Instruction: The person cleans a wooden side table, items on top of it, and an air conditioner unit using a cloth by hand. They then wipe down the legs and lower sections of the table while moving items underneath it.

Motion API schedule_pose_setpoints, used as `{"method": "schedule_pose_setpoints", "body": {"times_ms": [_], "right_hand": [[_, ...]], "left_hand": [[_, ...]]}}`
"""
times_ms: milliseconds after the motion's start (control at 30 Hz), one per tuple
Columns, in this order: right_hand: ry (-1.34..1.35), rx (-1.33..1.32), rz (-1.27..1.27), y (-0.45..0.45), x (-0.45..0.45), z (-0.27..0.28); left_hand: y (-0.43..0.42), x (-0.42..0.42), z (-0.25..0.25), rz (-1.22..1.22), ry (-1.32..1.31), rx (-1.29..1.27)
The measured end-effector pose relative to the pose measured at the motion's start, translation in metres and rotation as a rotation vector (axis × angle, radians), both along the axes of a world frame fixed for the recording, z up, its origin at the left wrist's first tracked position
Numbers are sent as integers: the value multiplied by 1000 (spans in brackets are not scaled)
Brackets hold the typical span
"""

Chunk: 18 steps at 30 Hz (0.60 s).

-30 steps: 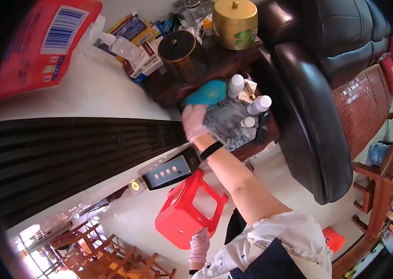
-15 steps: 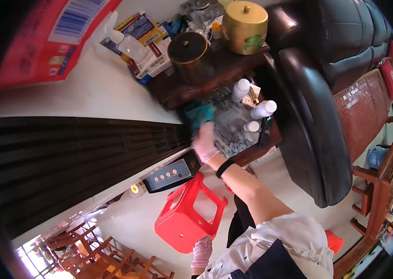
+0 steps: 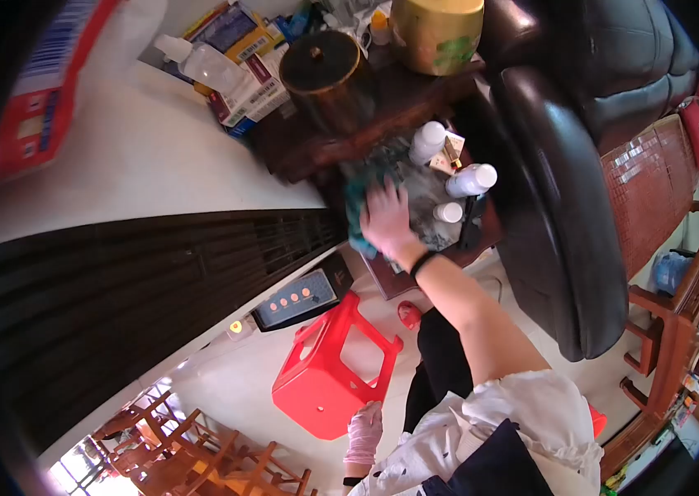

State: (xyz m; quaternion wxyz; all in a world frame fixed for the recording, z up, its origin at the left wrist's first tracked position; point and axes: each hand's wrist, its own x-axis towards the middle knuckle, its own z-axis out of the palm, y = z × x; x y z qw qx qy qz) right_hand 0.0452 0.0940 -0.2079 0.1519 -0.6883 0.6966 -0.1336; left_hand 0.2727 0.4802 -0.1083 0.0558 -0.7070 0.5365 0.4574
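Head view: on the left of the table [image 3: 392, 284], the teal cloth [image 3: 355, 217] is pressed by the right hand [image 3: 387, 219], fingers spread; any grip by the left hand [image 3: 363, 431] cannot be told. White bottles [image 3: 427, 144] could be tipped — if the cloth is pushed right.

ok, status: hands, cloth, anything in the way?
Right hand spread over teal cloth. Cloth on marbled tabletop, blurred. Left hand at red stool, contact unclear. Three white bottles on the tabletop, possibly in the way.
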Motion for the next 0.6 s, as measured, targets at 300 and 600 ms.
{"method": "schedule_pose_setpoints", "body": {"times_ms": [300, 600], "right_hand": [[150, -109, 224, -3, 3, -14], [96, -173, 14, -33, 26, -8]], "left_hand": [[19, -1, -9, 5, -45, 116], [14, -2, -7, 51, -62, 55]]}}
